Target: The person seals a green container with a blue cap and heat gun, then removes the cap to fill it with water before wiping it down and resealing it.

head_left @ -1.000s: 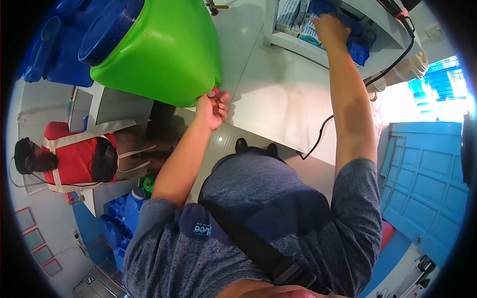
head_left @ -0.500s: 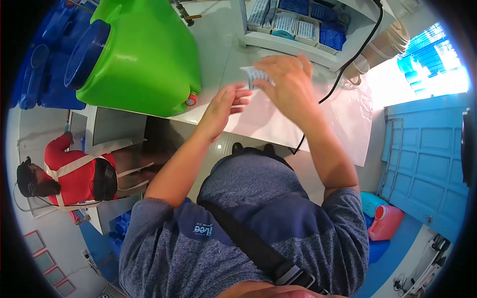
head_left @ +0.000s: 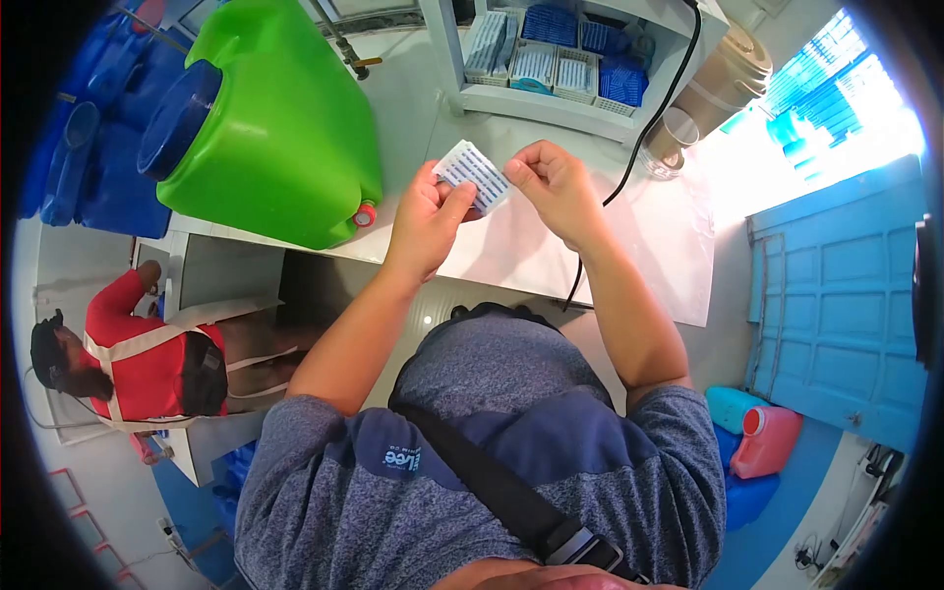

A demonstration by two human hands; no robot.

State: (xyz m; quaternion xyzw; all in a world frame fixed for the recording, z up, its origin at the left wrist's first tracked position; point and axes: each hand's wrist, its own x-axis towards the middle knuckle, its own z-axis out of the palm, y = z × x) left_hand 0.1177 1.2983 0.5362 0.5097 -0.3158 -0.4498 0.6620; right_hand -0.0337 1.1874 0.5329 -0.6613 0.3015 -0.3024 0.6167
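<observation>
A white sheet with rows of blue print (head_left: 473,176) is held over the white table, in the middle of the view. My left hand (head_left: 430,218) grips its lower left side, thumb on top and fingers beneath. My right hand (head_left: 553,192) is closed in a pinch at the sheet's right edge; whether its fingertips hold that edge or only touch it is hard to tell. Beyond the hands stands a white shelf unit (head_left: 551,106) with small baskets of similar printed sheets and blue packets.
A green jug (head_left: 280,128) with a blue cap stands at the left of the white table (head_left: 649,246). A black cable (head_left: 637,162) runs down past my right hand. Clear mug (head_left: 672,143) and beige dispenser (head_left: 726,79) stand at the right. A person in red (head_left: 147,344) is at the far left.
The printed sheet was in my right hand, and my left hand was open beside it. Now my left hand grips it, and my right hand has moved lower and pinches at its edge.
</observation>
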